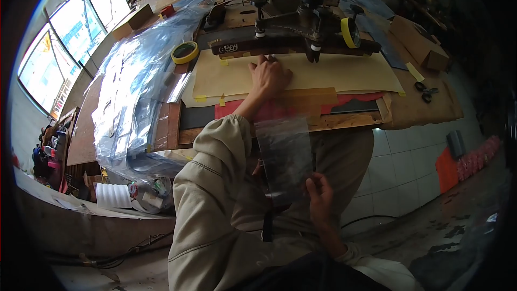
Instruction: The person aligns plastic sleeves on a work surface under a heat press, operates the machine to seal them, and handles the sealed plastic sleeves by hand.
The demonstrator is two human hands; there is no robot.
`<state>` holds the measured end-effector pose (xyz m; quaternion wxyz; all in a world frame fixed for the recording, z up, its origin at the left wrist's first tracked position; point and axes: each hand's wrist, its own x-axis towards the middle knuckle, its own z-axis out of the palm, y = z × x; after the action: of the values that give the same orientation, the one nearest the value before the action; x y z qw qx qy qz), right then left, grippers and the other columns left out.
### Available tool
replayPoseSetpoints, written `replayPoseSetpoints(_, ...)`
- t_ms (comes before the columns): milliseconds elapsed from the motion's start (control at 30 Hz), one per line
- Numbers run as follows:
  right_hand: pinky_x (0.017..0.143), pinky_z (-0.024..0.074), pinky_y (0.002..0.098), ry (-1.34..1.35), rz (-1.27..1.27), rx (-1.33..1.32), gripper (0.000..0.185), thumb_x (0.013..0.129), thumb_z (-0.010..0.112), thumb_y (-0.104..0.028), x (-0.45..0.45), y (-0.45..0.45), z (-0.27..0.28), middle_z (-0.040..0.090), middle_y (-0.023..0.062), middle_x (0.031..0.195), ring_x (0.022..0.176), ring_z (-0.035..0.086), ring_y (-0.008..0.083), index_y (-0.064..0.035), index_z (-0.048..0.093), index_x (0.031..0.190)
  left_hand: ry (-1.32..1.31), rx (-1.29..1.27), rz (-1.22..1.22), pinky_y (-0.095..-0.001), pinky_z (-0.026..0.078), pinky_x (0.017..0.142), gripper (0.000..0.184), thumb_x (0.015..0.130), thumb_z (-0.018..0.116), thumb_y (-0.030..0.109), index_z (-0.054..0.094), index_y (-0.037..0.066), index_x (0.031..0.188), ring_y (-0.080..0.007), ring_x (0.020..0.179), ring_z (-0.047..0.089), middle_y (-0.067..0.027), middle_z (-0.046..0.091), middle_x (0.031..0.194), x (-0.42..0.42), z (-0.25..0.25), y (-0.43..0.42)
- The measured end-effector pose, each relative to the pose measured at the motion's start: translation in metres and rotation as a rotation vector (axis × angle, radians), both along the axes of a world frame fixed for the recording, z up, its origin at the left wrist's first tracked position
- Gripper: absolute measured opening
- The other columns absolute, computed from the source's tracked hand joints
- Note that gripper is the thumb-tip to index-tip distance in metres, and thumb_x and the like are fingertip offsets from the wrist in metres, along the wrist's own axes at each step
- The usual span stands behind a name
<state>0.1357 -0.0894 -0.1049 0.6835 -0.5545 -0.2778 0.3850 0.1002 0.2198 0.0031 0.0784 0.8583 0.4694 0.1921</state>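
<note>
My left hand (269, 78) rests on a cream paper sheet (344, 73) on the work table, its fingers slightly bent and apart. The fingertips touch the sheet close to a dark clamp bar (296, 47) with white lettering at its left end. Low in front of my lap, my right hand (320, 191) pinches the lower right edge of a clear plastic sheet (285, 153). That plastic hangs from the table's front edge, below a translucent amber strip (307, 96) and red material (229, 110). Where its top is fixed I cannot tell.
A yellow tape roll (184, 53) lies left of the paper; another yellow tape roll (350, 33) hangs on the clamp. Black scissors (426, 92) lie at right, near a cardboard box (417, 43). Crumpled clear plastic film (134, 91) covers the left side.
</note>
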Motion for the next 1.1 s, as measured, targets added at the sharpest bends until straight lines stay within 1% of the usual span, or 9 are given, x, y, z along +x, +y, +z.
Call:
replayPoseSetpoints(67,0.063,0.0419,0.0236,-0.001,0.024,-0.001,0.019,0.092,0.059,-0.013,0.0,-0.001,-0.002,0.059,0.0008,0.084,0.072,0.053,0.0068,-0.0001,0.056,0.106,-0.029,-0.015,-0.071,-0.0563,0.027,0.095,0.058,0.079,0.054,0.042,0.06,-0.004,0.113,-0.0314,0.127,0.036,-0.0215,0.056,0.122,0.009,-0.008,-0.009)
replayPoseSetpoints(133,0.062,0.041,0.022,-0.007,-0.003,-0.014,0.021,0.092,0.06,-0.017,-0.006,-0.003,0.003,0.059,-0.0008,0.08,0.069,0.05,0.0054,-0.0005,0.058,0.105,-0.141,0.022,-0.157,-0.0582,0.026,0.095,0.066,0.079,0.054,0.044,0.052,-0.004,0.125,-0.0328,0.131,0.032,-0.0223,0.048,0.134,0.019,-0.02,-0.013)
replayPoseSetpoints(167,0.062,0.0406,0.0211,-0.024,-0.015,-0.011,0.023,0.092,0.061,-0.02,-0.002,-0.001,0.007,0.059,-0.0016,0.078,0.067,0.049,0.0048,-0.0007,0.058,0.104,-0.07,0.001,-0.183,-0.0599,0.025,0.096,0.072,0.08,0.053,0.048,0.044,0.002,0.135,-0.0392,0.131,0.028,-0.0261,0.034,0.143,0.018,-0.024,-0.012)
replayPoseSetpoints(300,0.062,0.0407,0.0211,-0.063,-0.013,-0.005,0.022,0.092,0.061,-0.02,0.004,-0.006,0.0,0.057,-0.0019,0.077,0.067,0.049,0.0048,-0.0009,0.059,0.104,0.058,-0.027,-0.066,-0.0614,0.02,0.101,0.07,0.081,0.051,0.06,0.045,0.019,0.138,-0.0507,0.131,0.022,-0.0375,0.028,0.141,-0.008,-0.007,-0.012)
replayPoseSetpoints(433,0.062,0.0404,0.0208,-0.033,0.0,-0.008,0.021,0.093,0.06,-0.019,0.004,-0.007,0.002,0.056,-0.0023,0.076,0.067,0.049,0.0046,-0.0013,0.059,0.103,0.026,-0.115,-0.025,-0.0616,0.018,0.102,0.072,0.079,0.049,0.065,0.045,0.023,0.137,-0.0501,0.134,0.018,-0.0381,0.027,0.141,-0.014,-0.009,-0.001)
replayPoseSetpoints(533,0.062,0.0402,0.0206,-0.033,0.01,-0.01,0.02,0.093,0.06,-0.019,0.004,-0.007,0.001,0.057,-0.0025,0.076,0.068,0.049,0.0043,-0.0016,0.059,0.103,0.018,-0.121,-0.015,-0.0611,0.016,0.103,0.074,0.079,0.047,0.064,0.043,0.02,0.138,-0.0485,0.134,0.018,-0.0338,0.026,0.144,-0.008,-0.013,0.004)
replayPoseSetpoints(767,0.062,0.0404,0.0205,-0.031,0.016,-0.007,0.02,0.093,0.06,-0.019,-0.001,-0.003,-0.001,0.059,-0.0024,0.076,0.068,0.05,0.004,-0.0014,0.058,0.102,0.037,-0.027,-0.118,-0.0616,0.016,0.104,0.086,0.081,0.045,0.06,0.033,-0.001,0.14,-0.0366,0.137,0.022,-0.0164,0.025,0.151,0.017,-0.024,-0.007)
replayPoseSetpoints(867,0.062,0.0408,0.021,-0.033,0.023,-0.014,0.021,0.093,0.06,-0.019,0.0,-0.005,0.003,0.06,-0.0018,0.077,0.068,0.05,0.0043,-0.0013,0.058,0.102,0.078,-0.036,-0.129,-0.063,0.015,0.105,0.088,0.082,0.043,0.064,0.03,0.002,0.144,-0.0357,0.141,0.016,-0.0138,0.018,0.155,0.013,-0.027,-0.015)
replayPoseSetpoints(1100,0.06,0.0404,0.0206,-0.061,0.024,0.011,0.02,0.092,0.061,-0.018,0.003,-0.011,0.0,0.06,-0.0013,0.076,0.066,0.051,0.0042,-0.0013,0.059,0.102,0.113,-0.137,-0.069,-0.0619,0.016,0.105,0.075,0.084,0.04,0.066,0.033,0.022,0.144,-0.0517,0.132,0.02,-0.0343,0.016,0.147,-0.001,-0.007,-0.021)
